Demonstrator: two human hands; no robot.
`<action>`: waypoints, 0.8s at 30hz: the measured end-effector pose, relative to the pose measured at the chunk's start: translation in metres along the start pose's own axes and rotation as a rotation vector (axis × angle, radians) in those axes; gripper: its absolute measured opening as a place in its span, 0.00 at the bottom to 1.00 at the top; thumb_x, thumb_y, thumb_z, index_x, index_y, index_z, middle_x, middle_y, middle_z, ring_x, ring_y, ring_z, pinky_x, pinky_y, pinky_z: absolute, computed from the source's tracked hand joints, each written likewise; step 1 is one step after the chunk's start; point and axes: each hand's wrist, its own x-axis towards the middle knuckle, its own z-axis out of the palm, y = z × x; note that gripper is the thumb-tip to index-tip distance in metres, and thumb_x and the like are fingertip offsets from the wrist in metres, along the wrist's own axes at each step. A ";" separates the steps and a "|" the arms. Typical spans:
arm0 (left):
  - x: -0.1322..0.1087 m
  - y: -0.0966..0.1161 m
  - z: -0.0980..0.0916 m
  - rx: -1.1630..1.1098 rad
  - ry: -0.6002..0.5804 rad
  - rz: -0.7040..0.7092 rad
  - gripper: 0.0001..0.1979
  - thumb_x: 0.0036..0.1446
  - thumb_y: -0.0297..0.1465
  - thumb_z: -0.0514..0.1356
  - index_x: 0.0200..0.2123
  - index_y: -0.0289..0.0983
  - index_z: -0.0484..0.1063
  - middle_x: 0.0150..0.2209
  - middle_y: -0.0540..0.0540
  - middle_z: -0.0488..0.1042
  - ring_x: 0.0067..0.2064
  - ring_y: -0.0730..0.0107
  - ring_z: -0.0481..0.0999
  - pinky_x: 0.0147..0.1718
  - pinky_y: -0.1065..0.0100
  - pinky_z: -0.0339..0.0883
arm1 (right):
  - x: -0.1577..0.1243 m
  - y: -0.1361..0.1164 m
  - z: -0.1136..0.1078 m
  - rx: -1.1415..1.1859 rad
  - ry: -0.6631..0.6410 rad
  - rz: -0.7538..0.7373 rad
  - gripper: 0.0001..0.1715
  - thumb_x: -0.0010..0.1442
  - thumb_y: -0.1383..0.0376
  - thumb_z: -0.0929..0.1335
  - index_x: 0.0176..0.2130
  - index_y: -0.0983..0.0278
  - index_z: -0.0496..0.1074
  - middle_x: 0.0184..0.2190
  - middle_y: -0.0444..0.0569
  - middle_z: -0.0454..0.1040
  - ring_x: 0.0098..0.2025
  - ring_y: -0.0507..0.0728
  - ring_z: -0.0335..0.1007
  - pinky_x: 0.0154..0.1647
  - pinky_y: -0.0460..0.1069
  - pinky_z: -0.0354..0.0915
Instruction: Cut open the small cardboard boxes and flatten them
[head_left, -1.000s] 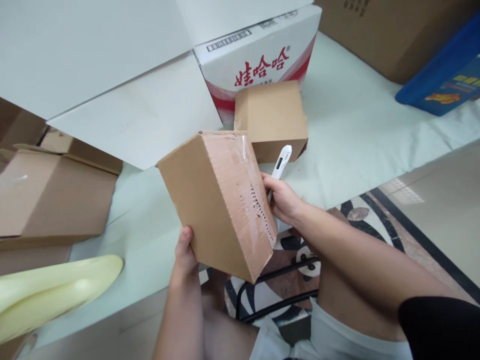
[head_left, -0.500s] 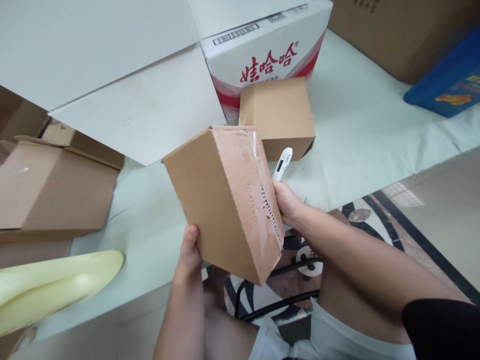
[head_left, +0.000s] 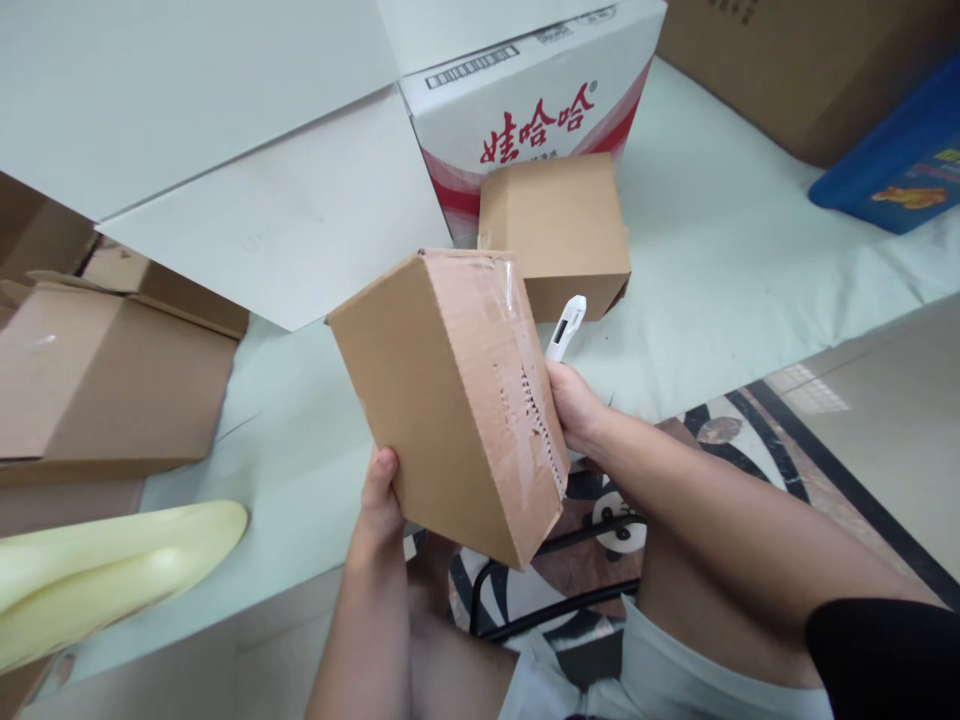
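Steadying cardboard box [head_left: 435, 410], apparently, at near edge of table [head_left: 712, 260], with taped, torn side [head_left: 510, 390] in view. Pinching box with left hand [head_left: 382, 495]; clasping white tool [head_left: 567, 328] in right hand [head_left: 579, 405], with fingers mostly hidden. Likely calling next for firm left hold and room for tool.

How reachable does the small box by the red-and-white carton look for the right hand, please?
Probably yes: the small box rests just beyond the right hand, its right side clear of the held box. That hand holds a white tool, though, which might hinder gripping.
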 end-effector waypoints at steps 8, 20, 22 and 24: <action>0.000 0.002 0.001 -0.014 -0.007 -0.004 0.33 0.32 0.58 0.74 0.35 0.40 0.78 0.36 0.43 0.83 0.39 0.49 0.83 0.36 0.56 0.79 | 0.002 0.003 -0.002 -0.028 0.024 -0.017 0.14 0.46 0.53 0.73 0.25 0.60 0.71 0.26 0.46 0.78 0.35 0.58 0.75 0.39 0.51 0.71; -0.001 0.002 0.003 -0.013 0.021 0.001 0.31 0.32 0.57 0.74 0.34 0.41 0.78 0.36 0.42 0.83 0.39 0.48 0.83 0.36 0.55 0.80 | 0.002 0.005 -0.003 -0.055 0.028 -0.044 0.15 0.45 0.52 0.74 0.26 0.60 0.73 0.25 0.46 0.77 0.34 0.59 0.74 0.37 0.52 0.70; -0.002 0.004 0.004 -0.016 0.002 0.010 0.30 0.33 0.57 0.74 0.34 0.42 0.77 0.34 0.43 0.82 0.40 0.46 0.83 0.39 0.52 0.80 | 0.002 0.007 -0.004 -0.057 0.015 -0.051 0.16 0.47 0.51 0.74 0.26 0.60 0.73 0.24 0.46 0.76 0.35 0.60 0.75 0.38 0.53 0.71; -0.002 0.004 0.005 -0.014 -0.009 0.002 0.30 0.32 0.56 0.74 0.34 0.42 0.77 0.33 0.43 0.81 0.41 0.44 0.83 0.41 0.50 0.80 | 0.002 0.009 -0.005 -0.060 0.022 -0.040 0.15 0.49 0.52 0.73 0.26 0.60 0.72 0.23 0.46 0.76 0.35 0.61 0.76 0.38 0.53 0.71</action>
